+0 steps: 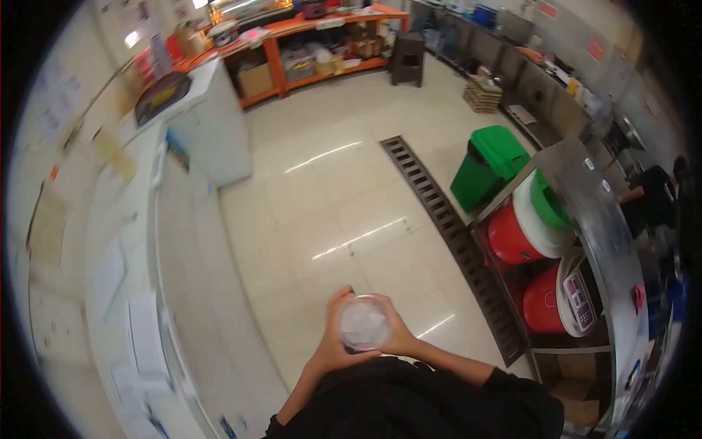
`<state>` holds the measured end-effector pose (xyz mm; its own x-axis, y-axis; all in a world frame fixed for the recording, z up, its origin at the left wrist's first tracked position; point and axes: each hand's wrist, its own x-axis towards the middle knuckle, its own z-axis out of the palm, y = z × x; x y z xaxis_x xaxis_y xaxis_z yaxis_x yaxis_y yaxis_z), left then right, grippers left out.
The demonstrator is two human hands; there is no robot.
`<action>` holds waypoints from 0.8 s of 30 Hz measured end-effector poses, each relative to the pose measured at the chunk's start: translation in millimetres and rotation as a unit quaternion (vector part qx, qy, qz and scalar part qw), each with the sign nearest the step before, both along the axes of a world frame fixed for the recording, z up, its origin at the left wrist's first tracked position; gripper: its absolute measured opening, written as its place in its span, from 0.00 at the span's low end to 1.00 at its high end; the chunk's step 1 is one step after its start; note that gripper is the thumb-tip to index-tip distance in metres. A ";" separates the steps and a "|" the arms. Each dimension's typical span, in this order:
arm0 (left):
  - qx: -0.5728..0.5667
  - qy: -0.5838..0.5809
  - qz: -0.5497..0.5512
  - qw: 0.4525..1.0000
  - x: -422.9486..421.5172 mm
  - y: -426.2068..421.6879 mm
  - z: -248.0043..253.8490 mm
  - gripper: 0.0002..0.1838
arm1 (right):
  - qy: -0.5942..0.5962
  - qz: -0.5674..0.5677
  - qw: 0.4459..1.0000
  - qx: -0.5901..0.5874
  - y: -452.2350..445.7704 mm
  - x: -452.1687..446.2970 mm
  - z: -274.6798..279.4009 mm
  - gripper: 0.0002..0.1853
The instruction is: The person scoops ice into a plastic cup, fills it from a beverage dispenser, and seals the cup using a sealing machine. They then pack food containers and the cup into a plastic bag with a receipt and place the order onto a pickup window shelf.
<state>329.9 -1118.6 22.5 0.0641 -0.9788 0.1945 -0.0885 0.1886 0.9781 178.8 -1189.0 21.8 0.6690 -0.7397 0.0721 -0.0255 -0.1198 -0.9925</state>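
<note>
Close in front of my body, both hands hold a round clear container (365, 323) filled with whitish, translucent chunks that look like ice. My left hand (336, 333) wraps around its left side, with fingers curling at the top and under the near edge. Around the right side curves my right hand (395, 328), its fingers pressed to the wall. The container's top faces up toward me, and its underside is hidden.
A metal counter (585, 197) runs along the right, with red buckets (512, 233) and a scale (578, 304) on its shelf. A green bin (488, 164) stands beside a floor drain grate (446, 219). White freezers (212, 124) line the left. A person (651, 194) is at far right.
</note>
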 end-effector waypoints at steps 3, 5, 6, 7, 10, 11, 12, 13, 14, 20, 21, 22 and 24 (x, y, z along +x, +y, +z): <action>-0.021 -0.107 -0.221 0.969 16.5 -173.5 32.8 0.58 | -0.017 -0.153 0.988 -0.011 -115.4 -6.7 15.1 0.49; -0.003 -0.065 -0.322 0.945 13.8 -279.3 44.9 0.58 | 0.040 -0.232 0.972 -0.023 -183.9 -19.0 27.5 0.49; -0.023 -0.102 -0.390 0.915 10.5 -336.5 46.3 0.58 | 0.053 -0.286 0.955 -0.052 -221.5 -25.5 28.4 0.48; -0.041 -0.140 -0.454 0.879 6.4 -390.1 40.7 0.58 | 0.064 -0.339 0.935 -0.079 -257.7 -30.8 25.0 0.48; -0.052 -0.139 -0.555 0.819 -15.7 -566.6 -28.0 0.53 | 0.054 -0.462 0.882 -0.074 -372.1 -50.3 -18.0 0.46; -0.007 -0.146 -0.598 0.788 -17.8 -625.5 -50.6 0.50 | 0.046 -0.472 0.877 -0.077 -411.2 -49.3 -28.2 0.46; -0.024 -0.223 -0.554 0.802 -14.7 -686.2 -93.3 0.47 | 0.029 -0.524 0.849 -0.052 -451.1 -50.6 -32.7 0.45; -0.044 -0.294 -0.503 0.812 -10.8 -742.0 -125.5 0.43 | 0.015 -0.572 0.820 -0.028 -495.9 -54.9 -36.0 0.45; 0.043 -0.437 -0.473 0.763 -9.0 -790.4 -117.6 0.41 | -0.006 -0.588 0.809 -0.027 -543.2 -58.7 -41.3 0.44; 0.277 -0.272 -0.200 0.900 104.5 -964.4 -254.3 0.33 | 0.053 -0.569 0.817 -0.079 -845.1 -102.9 -36.3 0.45; 0.307 -0.266 -0.180 0.896 137.3 -971.8 -289.7 0.32 | 0.049 -0.569 0.819 -0.053 -900.5 -102.1 -15.6 0.45; 0.363 -0.348 -0.119 0.856 157.7 -974.5 -301.6 0.33 | 0.023 -0.566 0.823 -0.038 -956.2 -104.0 -9.4 0.46; 0.395 -0.398 -0.110 0.820 192.1 -983.5 -305.3 0.29 | 0.002 -0.563 0.826 -0.035 -1076.7 -112.4 -7.7 0.46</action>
